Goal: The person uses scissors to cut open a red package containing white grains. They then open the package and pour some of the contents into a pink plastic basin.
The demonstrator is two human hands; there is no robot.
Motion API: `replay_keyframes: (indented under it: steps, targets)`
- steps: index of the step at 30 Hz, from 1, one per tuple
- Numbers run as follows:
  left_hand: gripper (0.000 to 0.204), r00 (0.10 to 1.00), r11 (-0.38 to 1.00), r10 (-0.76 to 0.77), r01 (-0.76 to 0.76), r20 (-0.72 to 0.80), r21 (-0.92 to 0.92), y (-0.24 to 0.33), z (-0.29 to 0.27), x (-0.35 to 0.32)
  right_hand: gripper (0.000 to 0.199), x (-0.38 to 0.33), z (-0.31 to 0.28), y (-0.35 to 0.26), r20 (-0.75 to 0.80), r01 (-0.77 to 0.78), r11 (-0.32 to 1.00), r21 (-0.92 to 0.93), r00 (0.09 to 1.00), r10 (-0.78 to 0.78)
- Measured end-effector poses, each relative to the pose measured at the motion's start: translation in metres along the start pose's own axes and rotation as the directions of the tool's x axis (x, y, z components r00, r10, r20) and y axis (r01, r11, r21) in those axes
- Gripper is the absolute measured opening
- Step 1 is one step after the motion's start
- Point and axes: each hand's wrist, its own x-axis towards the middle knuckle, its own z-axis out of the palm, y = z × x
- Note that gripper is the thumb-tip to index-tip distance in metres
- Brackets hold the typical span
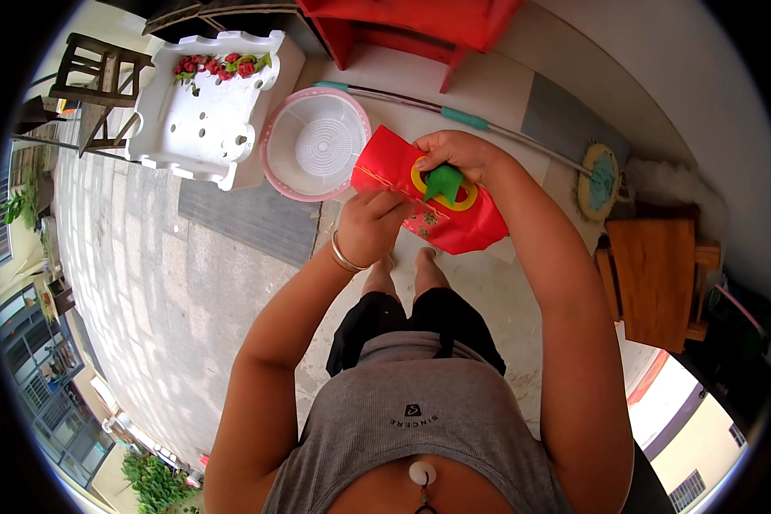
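Far to the left, on a sunlit paved floor (146, 283), a dark wooden chair (94, 73) stands beside a white moulded plastic planter (206, 111), tipped so its drain holes face up, with red artificial roses (218, 67) along its top edge. Just right of it sits a round pink-rimmed basin with a white strainer (315, 146) nested inside, set within reach of the standing person.

At centre, the left hand (370, 224), a metal bangle (344, 255) at the wrist, pinches the lower edge of a red fabric pouch (433, 199), fingers closed on the cloth, apparently to steady it at chest height. The right hand (456, 154) grips the pouch's top from above, its fingers clenched around the cloth near a yellow ring and green leaf-shaped trim (444, 183), so the pouch hangs stretched between the two hands, above the bare feet (407, 261).

Behind, a long-handled mop (522, 137) lies across the floor, its round head resting near a low wooden stool (655, 278) at right. A red piece of furniture (411, 26) is cut off by the upper edge.

The fingertips are largely hidden behind the cloth, and whatever the pouch contains cannot be seen; the pattern printed on its lower part is too small to make out.
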Motion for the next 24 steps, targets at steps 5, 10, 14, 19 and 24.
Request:
replay_keyframes:
  steps: [5, 10, 14, 19, 24]
  targets:
    - [0.024, 0.999, 0.992, -0.009, 0.014, -0.040, 0.125, 0.007, 0.013, -0.003, 0.029, 0.003, 0.000, 0.005, 0.045, 0.021, 0.999, 0.048, 0.999, -0.024]
    - [0.020, 1.000, 0.999, -0.022, 0.021, 0.016, 0.031, 0.001, 0.016, 0.001, 0.017, 0.001, -0.003, 0.008, -0.080, 0.017, 0.996, -0.082, 0.997, -0.024]
    - [0.021, 0.995, 0.996, -0.084, 0.082, -0.061, -0.041, 0.010, 0.007, -0.002, 0.010, 0.002, -0.012, 0.012, -0.174, 0.031, 0.980, -0.195, 0.982, -0.065]
    - [0.023, 0.999, 0.998, -0.037, 0.039, -0.029, 0.046, 0.016, 0.022, -0.003, 0.011, 0.004, -0.016, 0.018, -0.150, 0.051, 0.986, -0.158, 0.986, -0.075]
    - [0.025, 1.000, 0.998, 0.012, -0.012, 0.008, 0.055, 0.013, 0.025, 0.008, 0.013, 0.006, -0.011, 0.025, -0.137, 0.043, 0.992, -0.118, 0.989, -0.059]
